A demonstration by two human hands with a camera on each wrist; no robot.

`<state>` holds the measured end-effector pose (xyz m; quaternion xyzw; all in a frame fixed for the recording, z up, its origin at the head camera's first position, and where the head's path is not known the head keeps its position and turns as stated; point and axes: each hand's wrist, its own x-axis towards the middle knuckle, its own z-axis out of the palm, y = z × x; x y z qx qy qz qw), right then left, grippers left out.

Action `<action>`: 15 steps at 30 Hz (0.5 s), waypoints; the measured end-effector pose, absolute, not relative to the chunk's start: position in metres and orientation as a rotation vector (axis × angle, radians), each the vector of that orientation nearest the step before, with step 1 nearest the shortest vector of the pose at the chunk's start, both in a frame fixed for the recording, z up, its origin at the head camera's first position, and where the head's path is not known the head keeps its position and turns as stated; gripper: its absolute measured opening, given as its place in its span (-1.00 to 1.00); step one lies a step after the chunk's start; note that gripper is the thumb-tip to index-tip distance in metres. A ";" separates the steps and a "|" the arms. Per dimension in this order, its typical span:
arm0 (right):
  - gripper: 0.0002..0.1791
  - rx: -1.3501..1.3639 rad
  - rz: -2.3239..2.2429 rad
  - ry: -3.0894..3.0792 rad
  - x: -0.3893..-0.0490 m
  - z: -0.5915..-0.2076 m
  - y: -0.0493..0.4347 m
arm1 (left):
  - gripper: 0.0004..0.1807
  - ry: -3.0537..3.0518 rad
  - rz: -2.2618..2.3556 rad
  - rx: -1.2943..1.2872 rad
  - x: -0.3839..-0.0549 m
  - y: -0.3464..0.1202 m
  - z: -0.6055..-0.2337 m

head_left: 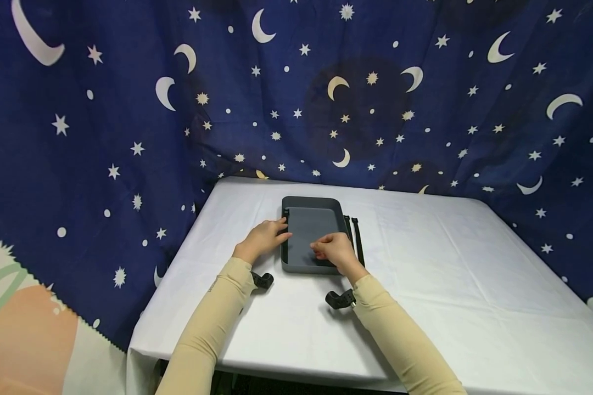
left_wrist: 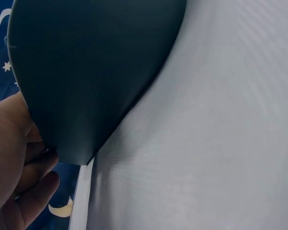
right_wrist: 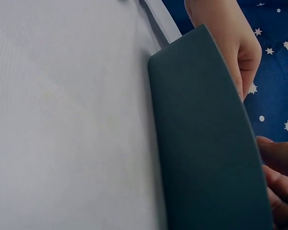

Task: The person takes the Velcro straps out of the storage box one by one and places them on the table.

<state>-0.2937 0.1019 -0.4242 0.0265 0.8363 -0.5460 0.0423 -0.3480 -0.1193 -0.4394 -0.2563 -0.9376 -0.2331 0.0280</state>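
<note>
A dark grey rectangular tray (head_left: 312,269) with low walls lies on the white table. At its left wall is my left hand (head_left: 266,237), thumb and fingers apart and reaching over the rim. Just past those fingertips, the small head of a black strap (head_left: 286,212) shows inside the tray; its remaining length is hidden. My right hand (head_left: 337,249) hovers over the front right of the tray, fingers curled and thumb near the forefinger. Whether it pinches something cannot be made out. In the right wrist view the tray wall (right_wrist: 206,134) hides its fingertips.
Two black straps (head_left: 358,241) with small square heads, like cable ties, lie along the tray's right side. A black wrist mount (head_left: 263,281) sticks out from the left sleeve, another (head_left: 339,299) from the right. A blue star-and-moon curtain (head_left: 296,109) hangs behind the table.
</note>
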 end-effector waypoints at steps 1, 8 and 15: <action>-0.80 0.083 -1.664 2.558 -0.294 -0.424 0.101 | -0.44 -2.891 -0.718 -0.793 -0.348 -0.119 -0.440; -0.81 0.069 -1.646 2.570 -0.294 -0.425 0.094 | -0.44 -2.879 -0.703 -0.778 -0.349 -0.119 -0.442; -0.81 0.068 -1.637 2.573 -0.297 -0.428 0.088 | -0.45 -2.882 -0.705 -0.759 -0.350 -0.119 -0.441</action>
